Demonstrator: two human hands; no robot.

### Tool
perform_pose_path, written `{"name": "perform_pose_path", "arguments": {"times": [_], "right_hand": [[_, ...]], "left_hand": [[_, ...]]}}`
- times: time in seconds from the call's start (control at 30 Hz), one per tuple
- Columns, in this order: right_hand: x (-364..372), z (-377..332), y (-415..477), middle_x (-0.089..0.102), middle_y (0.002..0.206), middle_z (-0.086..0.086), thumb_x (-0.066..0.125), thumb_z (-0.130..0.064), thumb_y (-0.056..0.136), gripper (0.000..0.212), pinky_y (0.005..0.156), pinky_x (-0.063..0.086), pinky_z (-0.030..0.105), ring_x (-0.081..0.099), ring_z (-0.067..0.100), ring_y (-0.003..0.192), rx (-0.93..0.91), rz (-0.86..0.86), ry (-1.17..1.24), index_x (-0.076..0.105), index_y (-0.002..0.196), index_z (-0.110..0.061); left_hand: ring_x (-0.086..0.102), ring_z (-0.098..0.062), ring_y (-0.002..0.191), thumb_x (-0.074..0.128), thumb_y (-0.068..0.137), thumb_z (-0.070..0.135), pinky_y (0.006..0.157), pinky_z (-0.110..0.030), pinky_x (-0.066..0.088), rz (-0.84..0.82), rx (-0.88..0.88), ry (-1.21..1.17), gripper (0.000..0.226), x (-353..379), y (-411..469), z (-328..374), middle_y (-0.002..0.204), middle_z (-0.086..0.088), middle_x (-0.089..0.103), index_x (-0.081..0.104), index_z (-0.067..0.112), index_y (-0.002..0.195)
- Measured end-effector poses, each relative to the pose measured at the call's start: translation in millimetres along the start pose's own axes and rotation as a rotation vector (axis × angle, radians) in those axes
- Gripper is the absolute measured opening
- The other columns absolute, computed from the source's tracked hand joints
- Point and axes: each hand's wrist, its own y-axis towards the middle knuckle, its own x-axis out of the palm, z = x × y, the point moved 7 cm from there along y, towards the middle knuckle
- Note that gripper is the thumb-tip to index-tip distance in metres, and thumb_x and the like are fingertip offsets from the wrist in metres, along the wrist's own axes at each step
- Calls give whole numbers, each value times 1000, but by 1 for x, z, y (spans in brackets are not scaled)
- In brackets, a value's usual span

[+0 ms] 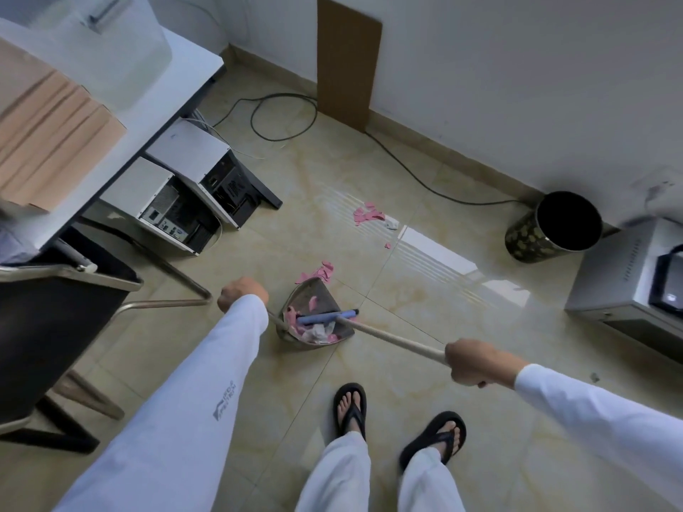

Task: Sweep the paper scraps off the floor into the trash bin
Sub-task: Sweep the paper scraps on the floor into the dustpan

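My left hand (241,293) is closed on the handle of a grey metal dustpan (306,301) that rests on the tiled floor. My right hand (475,363) grips the wooden broom stick (391,338); its blue broom head (327,317) lies across the pan. Pink and white paper scraps (314,332) sit inside the pan. More pink scraps (323,272) lie just beyond the pan's mouth, and another pink pile (367,215) lies farther out. The black trash bin (554,227) stands empty-looking by the right wall.
Two computer towers (184,186) lie under a white desk (173,90) at left. A black chair (63,308) stands near my left arm. A black cable (406,168) runs along the floor to the bin. A grey box (628,282) sits at right. My sandalled feet (399,419) are below.
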Motion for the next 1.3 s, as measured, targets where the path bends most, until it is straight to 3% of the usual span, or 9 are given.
{"name": "perform_pose_path", "arguments": {"times": [0.23,0.4,0.6,0.73,0.8,0.97,1.1,1.17,1.3], "right_hand": [[-33,51,-20,47,64,-1,46,-5,85,31,42,40,21,46,11,46,49,104,-124,58,113,-5],[-33,76,-29,52,65,0,43,-9,88,18,28,32,16,47,11,40,107,109,-19,53,103,-7],[10,72,1,54,62,2,48,-13,93,29,34,36,17,46,11,42,168,-19,317,53,117,3],[68,37,8,48,44,-1,47,-11,88,13,38,31,18,37,11,32,133,-238,577,53,84,0],[90,13,5,48,43,-1,48,-12,88,17,38,33,20,38,11,33,85,-305,726,49,73,-5],[125,-29,1,41,48,0,48,-10,93,21,37,32,17,36,10,37,77,-543,1206,41,73,-9],[107,-15,-3,35,43,-3,42,-3,93,20,29,26,13,31,7,27,88,-595,1502,37,76,-11],[89,-2,-10,33,42,-5,41,-2,92,22,29,24,12,29,6,27,66,-583,1506,36,74,-13],[48,19,-20,34,45,-3,46,-3,93,12,31,24,15,28,7,30,45,-412,1233,42,83,-7]], "left_hand": [[58,-27,117,51,92,12,91,-31,47,2,21,18,26,-2,-7,-9,123,-10,62,66,8,114],[61,-30,109,54,88,10,81,-33,46,-77,23,3,25,2,-10,-37,116,-11,66,68,6,108],[61,-28,110,52,87,11,87,-32,49,-45,14,-27,27,12,-22,-51,117,-11,66,68,7,109],[61,-29,111,52,89,9,87,-31,49,-38,-10,4,28,21,-22,-51,120,-13,63,67,7,112],[61,-28,112,51,90,8,88,-31,49,-29,-13,9,28,26,-24,-46,120,-12,64,67,6,113],[59,-27,115,49,93,11,90,-30,47,-6,6,-10,29,24,-27,-24,123,-9,62,66,7,116],[56,-26,118,47,94,11,92,-31,45,-26,-8,-11,30,23,-22,-26,127,-9,60,64,7,119],[56,-27,117,47,93,10,92,-31,45,-42,-24,-30,30,24,-18,-37,125,-10,60,64,6,117],[63,-29,105,50,86,12,80,-32,47,-101,-27,-89,29,34,0,-74,110,-8,70,66,7,109]]}}
